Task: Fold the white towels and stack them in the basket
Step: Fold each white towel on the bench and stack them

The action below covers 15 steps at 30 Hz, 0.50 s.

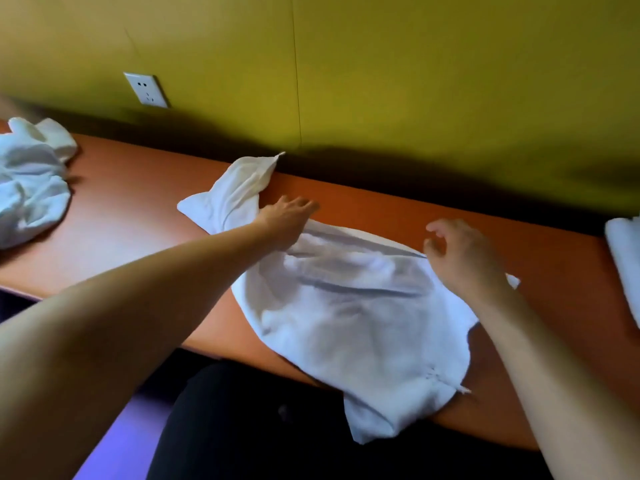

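White towel (pixel 353 317) is spread crumpled on the tabletop (pixel 138 188), its near edge hanging off; it is pressed by the flat left hand (pixel 285 220) at its far edge, while the right hand (pixel 464 254) hovers loosely curled, holding nothing. Three towel items are seen: this one, a heap (pixel 31 181) far left, one (pixel 627 258) at right

The rumpled white terry-cloth towel (pixel 349 306) spread across the middle looks soft and matt, its nap slightly fuzzy, with creases and a flat woven band along its edge. The heap of crumpled white cloth towels (pixel 31 181) at the far left has the same dull, fluffy finish, as does the folded white towel (pixel 625 258) at the right edge. The orange-brown table top (pixel 381 206) beneath them is smooth, laminate-like, with a faint satin sheen. The olive-green wall (pixel 415 74) is matt, and the white plastic wall socket (pixel 146 89) is smooth and slightly glossy.
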Motion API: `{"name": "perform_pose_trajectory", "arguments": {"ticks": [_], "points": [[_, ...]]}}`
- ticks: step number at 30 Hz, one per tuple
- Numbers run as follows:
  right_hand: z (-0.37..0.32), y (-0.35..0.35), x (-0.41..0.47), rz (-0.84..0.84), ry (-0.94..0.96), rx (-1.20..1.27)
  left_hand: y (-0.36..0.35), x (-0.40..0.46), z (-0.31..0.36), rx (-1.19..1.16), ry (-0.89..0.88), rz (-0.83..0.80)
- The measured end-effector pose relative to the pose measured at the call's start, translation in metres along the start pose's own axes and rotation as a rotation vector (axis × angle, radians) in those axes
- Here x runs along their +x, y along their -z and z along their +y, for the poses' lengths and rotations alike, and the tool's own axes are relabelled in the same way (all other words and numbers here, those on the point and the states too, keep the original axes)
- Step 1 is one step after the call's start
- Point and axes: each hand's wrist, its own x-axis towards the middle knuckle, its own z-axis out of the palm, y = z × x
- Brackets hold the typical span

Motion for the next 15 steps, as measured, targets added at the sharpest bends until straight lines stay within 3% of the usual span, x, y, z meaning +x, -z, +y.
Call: {"name": "perform_pose_trajectory", "arguments": {"ticks": [2, 4, 12, 15], "points": [[-0.002, -0.018, 0.005, -0.201, -0.035, -0.099, -0.010, 0.009, -0.020, 0.090, 0.063, -0.085], [0.006, -0.036, 0.005, -0.275, -0.096, -0.156, -0.018, 0.013, -0.037, 0.169, 0.160, -0.117], [0.023, -0.045, -0.006, -0.262, -0.334, -0.303, -0.039, -0.004, -0.096, 0.114, 0.629, -0.109], [0.021, -0.041, -0.012, -0.258, -0.402, -0.353, -0.033, -0.015, -0.094, 0.106, 0.616, -0.088]]}}
